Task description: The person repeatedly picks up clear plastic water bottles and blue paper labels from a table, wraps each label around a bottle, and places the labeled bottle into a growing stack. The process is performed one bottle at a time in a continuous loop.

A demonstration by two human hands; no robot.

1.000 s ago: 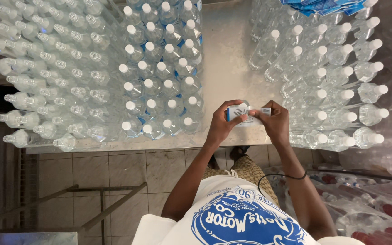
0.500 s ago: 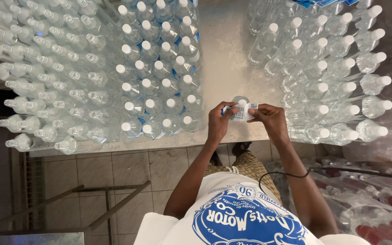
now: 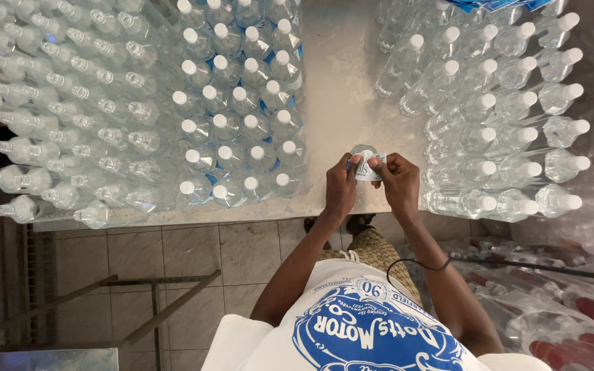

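Fingers of both hands pinch one small clear bottle (image 3: 364, 163) with a white label — left hand (image 3: 342, 189) on its left side, right hand (image 3: 399, 184) on its right, steadying it over the table's (image 3: 338, 89) near edge. Capped bottles (image 3: 238, 117) pack the left block; lying bottles (image 3: 496, 117) fill the right. Only a bare middle strip offers moving room.

A clear plastic bottle (image 3: 364, 156) with white label stands upright on the table edge.
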